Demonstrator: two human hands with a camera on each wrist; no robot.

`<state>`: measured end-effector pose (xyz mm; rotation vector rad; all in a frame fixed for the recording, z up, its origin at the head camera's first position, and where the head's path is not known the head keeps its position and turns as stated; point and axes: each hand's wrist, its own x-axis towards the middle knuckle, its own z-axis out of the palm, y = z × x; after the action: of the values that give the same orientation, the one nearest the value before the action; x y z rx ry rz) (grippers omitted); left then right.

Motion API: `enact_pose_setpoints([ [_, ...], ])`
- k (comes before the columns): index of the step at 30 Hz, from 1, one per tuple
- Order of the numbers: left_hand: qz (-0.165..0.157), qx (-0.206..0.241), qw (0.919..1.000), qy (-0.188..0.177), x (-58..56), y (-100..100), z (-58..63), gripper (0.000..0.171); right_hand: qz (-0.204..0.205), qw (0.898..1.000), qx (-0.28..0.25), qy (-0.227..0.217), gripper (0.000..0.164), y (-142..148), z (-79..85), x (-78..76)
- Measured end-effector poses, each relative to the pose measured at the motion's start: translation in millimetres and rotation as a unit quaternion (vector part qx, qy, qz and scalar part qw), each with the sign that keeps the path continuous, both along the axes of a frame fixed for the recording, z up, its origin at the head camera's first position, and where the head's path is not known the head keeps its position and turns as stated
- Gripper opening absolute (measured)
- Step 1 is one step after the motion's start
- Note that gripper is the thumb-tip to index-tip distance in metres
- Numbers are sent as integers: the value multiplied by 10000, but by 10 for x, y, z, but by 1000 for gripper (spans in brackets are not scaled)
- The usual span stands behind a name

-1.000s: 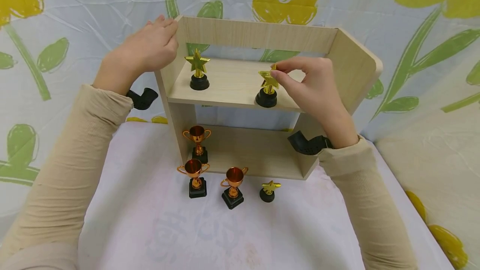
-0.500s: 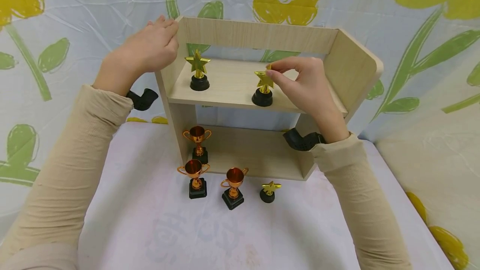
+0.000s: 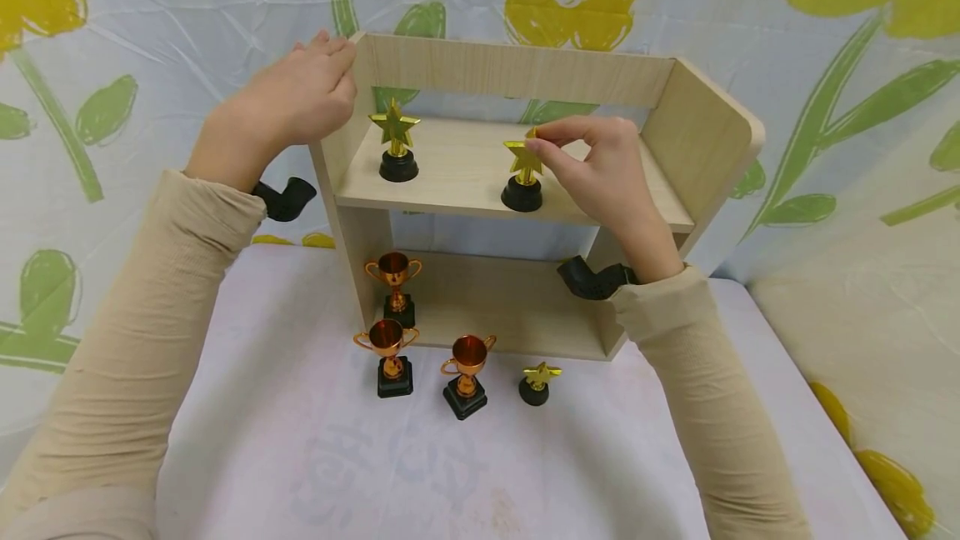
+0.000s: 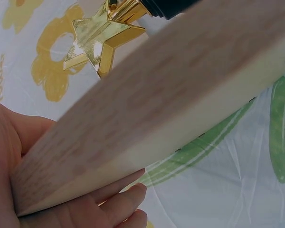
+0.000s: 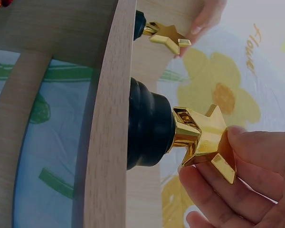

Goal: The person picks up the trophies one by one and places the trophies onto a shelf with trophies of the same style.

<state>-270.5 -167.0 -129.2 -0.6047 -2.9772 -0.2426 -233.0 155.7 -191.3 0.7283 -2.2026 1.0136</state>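
Observation:
My right hand (image 3: 603, 165) pinches a gold star trophy (image 3: 522, 177) by the star between thumb and fingers. Its round black base meets the upper board near the front edge, as the right wrist view shows of the same star trophy (image 5: 204, 135). My left hand (image 3: 300, 94) grips the top of the left side panel of a wooden shelf (image 3: 517, 65). In the left wrist view the thumb is on one face of the side panel (image 4: 133, 118) and the fingers are on the other. A second star trophy (image 3: 396, 140) stands upright at the upper board's left.
A copper cup trophy (image 3: 395, 286) stands at the lower left of the shelf. Two more, a left cup trophy (image 3: 390, 357) and a middle cup trophy (image 3: 467, 373), stand in front on the white cloth (image 3: 420, 482). A small star trophy (image 3: 537, 382) stands right of them.
My right hand and the star trophy it holds have shifted left along the upper board, by a small amount. The left hand and the other trophies have stayed in place.

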Motion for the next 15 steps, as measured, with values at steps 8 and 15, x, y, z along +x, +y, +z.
enact_pose_setpoints([
  [8, 6, 15, 10000, 7, 9, 13, -4, 60, -142, 9998, 117, 53, 14, -30, -17, -61],
  [15, 0, 25, 10000, 22, 16, 6, -10, 60, -121, 9998, 123, 59, 14, -67, -21, -126],
])
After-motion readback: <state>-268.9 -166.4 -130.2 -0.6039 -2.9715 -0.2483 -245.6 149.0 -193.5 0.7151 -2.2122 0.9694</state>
